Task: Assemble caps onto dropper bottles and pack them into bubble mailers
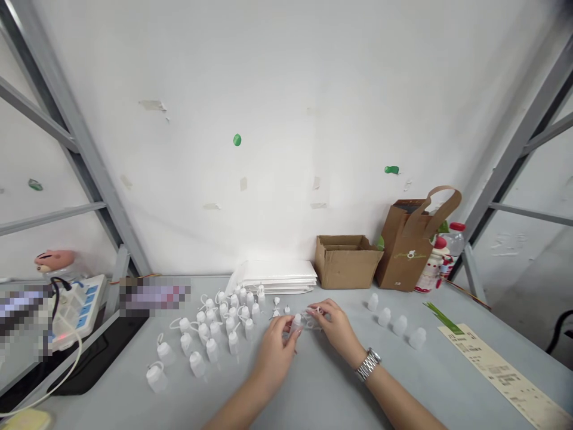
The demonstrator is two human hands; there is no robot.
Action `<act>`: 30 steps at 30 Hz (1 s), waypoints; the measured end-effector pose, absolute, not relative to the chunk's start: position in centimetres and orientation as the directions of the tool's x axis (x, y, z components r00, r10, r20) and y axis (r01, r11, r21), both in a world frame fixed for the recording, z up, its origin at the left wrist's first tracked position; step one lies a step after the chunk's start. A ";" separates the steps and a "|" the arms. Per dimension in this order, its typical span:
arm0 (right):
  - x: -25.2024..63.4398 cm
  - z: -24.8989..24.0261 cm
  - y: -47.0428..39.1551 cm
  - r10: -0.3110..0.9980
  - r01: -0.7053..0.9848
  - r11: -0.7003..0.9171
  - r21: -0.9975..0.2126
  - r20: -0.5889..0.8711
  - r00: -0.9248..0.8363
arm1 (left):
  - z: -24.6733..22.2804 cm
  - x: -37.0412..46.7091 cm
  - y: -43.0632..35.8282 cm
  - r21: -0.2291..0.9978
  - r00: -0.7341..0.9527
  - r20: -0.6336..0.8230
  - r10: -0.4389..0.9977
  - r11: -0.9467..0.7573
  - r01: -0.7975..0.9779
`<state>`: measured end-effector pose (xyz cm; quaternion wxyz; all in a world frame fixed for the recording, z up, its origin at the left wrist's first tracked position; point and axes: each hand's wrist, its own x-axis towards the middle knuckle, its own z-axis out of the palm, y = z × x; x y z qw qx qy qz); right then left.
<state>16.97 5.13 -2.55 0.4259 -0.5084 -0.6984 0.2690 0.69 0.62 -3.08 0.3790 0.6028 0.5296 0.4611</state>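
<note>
My left hand (278, 340) is closed around a small translucent white bottle (295, 323) just right of the table's middle. Close to the bottle's top, the fingertips of my right hand (333, 325) pinch a small white piece with a thin loop (313, 313); its exact form is partly hidden by the fingers. Two small white pieces, a cap-like one (287, 310) and another (276, 303), lie just beyond my left hand. Many similar bottles with white loops (212, 350) stand grouped to the left. On the right is a slanting row of several bottles without visible loops (400, 325).
At the back are stacked white foam sheets (277, 276), an open cardboard box (349, 269), a brown paper bag (403, 263) and a red-capped plastic bottle (455, 242). A printed paper strip (501, 370) lies right. Leftward are a black tray-like object (98, 352) and a power strip (87, 310).
</note>
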 end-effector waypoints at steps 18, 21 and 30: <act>18.0 -0.1 4.5 0.935 -0.351 -0.334 -0.875 -0.259 -0.243 | -3.2 0.9 0.7 0.964 0.003 0.115 0.993 -0.112 0.243; 17.8 -0.6 4.7 0.957 -0.298 -0.269 -0.916 -0.218 -0.192 | -3.5 0.9 0.7 0.959 0.009 0.118 0.993 -0.116 0.257; 15.4 -0.8 3.4 0.995 -0.145 0.028 -0.989 0.041 -0.088 | -3.7 1.3 0.7 0.990 0.119 0.030 0.992 -0.046 0.137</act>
